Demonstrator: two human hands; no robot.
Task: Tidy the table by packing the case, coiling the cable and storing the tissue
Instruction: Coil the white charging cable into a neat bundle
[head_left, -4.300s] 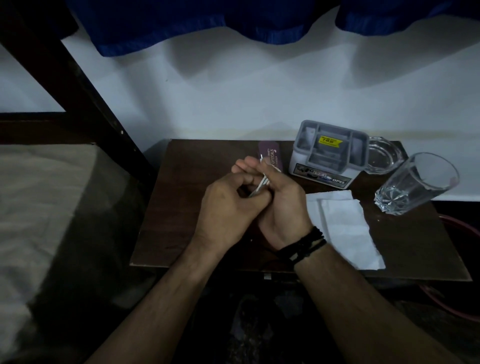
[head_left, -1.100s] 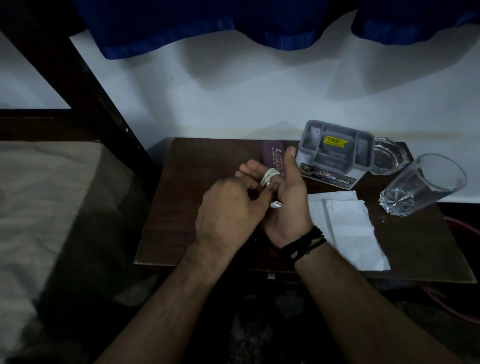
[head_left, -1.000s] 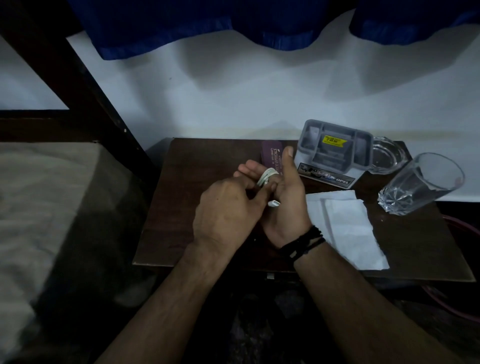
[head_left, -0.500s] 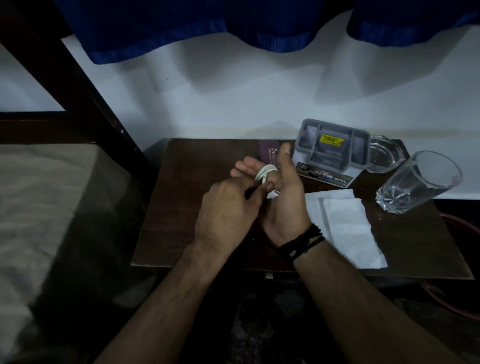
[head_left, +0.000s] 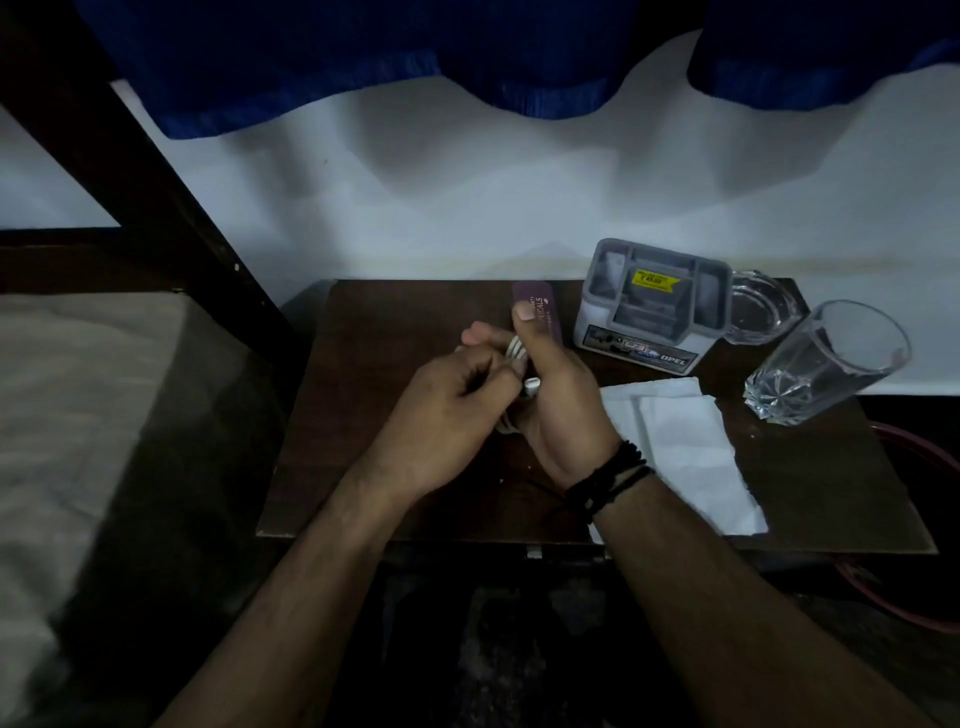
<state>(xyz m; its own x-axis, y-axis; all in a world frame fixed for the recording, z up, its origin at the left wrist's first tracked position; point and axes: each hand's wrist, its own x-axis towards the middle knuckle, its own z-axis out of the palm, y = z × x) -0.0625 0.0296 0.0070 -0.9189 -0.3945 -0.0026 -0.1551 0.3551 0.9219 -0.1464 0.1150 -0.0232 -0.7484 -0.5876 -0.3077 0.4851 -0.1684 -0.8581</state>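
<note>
On dark wooden table, tissue, glass

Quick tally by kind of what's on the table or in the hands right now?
White cable, held in both hands: 1
Purple case: 1
White tissue: 1
Grey organiser: 1
Glassware, tumbler and dish: 2
Total: 6
</note>
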